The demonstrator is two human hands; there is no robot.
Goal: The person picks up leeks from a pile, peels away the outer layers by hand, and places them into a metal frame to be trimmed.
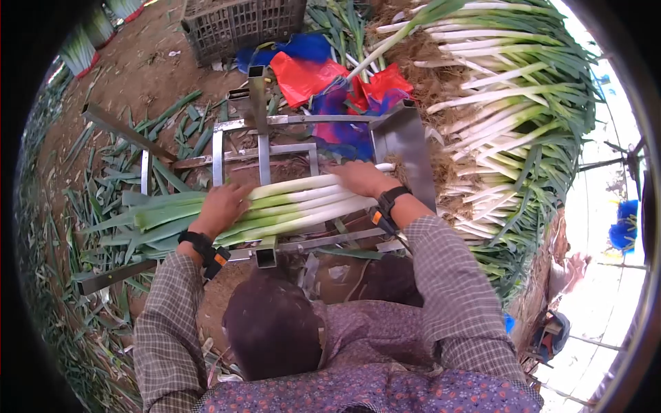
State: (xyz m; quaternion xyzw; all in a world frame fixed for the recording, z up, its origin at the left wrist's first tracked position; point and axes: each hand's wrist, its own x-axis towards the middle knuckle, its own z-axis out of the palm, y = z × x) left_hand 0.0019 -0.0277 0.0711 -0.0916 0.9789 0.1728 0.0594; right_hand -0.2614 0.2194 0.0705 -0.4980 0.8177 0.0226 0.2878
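Several leeks [303, 199] lie side by side across a metal frame [289, 120], white ends to the right and green leaves to the left. My left hand [224, 208] is closed over the bundle where white turns to green. Near the root ends, my right hand [361, 179] grips the white stalks, its fingertips curled over the far side and partly hidden. The frame's upright plate [405, 144] stands just beyond my right hand.
A large pile of leeks [509, 103] fills the right side, roots facing the frame. Cut green leaves [103, 206] litter the ground at left. A plastic crate [244, 27] and red bags [306, 77] are at the back. Metal posts [256, 96] stick up from the frame.
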